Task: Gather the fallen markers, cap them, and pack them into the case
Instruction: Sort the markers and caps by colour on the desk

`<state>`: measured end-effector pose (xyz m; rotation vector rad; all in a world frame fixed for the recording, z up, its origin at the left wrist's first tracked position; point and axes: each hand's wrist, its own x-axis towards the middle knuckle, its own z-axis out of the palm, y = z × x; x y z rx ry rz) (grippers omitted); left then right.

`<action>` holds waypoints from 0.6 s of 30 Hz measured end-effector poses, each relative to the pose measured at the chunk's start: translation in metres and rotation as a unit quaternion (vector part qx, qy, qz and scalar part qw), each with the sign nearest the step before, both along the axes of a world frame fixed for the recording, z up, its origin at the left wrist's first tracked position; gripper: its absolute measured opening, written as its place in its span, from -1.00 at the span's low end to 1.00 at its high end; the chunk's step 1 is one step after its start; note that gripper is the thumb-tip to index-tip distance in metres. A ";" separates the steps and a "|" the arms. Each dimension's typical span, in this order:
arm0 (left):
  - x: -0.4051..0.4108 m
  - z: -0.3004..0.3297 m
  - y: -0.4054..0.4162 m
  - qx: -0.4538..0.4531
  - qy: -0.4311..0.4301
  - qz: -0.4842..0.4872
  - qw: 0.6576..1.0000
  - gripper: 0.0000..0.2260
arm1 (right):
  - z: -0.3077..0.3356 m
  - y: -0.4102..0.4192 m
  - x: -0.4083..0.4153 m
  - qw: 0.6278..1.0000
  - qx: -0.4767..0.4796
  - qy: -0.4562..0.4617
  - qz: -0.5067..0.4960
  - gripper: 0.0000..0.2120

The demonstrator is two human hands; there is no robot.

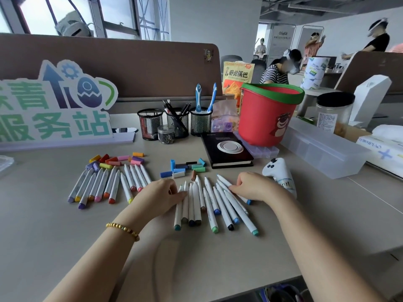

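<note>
Your left hand (162, 196) and right hand (253, 186) lie open, gripping nothing, flanking the cool-coloured markers (209, 205) at frame centre. Press them inward evenly so the barrels line up; their caps (185, 167) wait just above. No marker case is identifiable.

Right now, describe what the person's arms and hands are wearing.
Both forearms are bare, with no sleeves in view. The left wrist carries a bracelet of small gold-coloured beads with a few darker ones. The left hand and right hand wear no gloves, and no rings or watch can be seen.
</note>
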<state>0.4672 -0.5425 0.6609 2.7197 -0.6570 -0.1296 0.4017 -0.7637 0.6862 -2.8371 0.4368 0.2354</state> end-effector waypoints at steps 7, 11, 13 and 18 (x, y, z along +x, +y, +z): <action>0.049 0.028 0.004 -0.059 -0.075 0.070 0.993 -0.84 | 0.013 0.001 0.022 0.992 0.021 0.105 0.063 -0.69; 0.068 0.025 -0.007 -0.060 -0.066 0.088 0.992 -0.66 | 0.012 -0.005 0.036 0.988 0.037 0.126 0.088 -0.70; 0.070 0.018 -0.013 -0.041 -0.077 0.085 0.993 -0.62 | 0.008 -0.009 0.036 0.988 0.048 0.113 0.089 -0.70; 0.068 0.019 -0.015 -0.047 -0.122 0.016 0.991 -0.77 | 0.003 -0.012 0.028 0.992 0.067 0.066 0.085 -0.72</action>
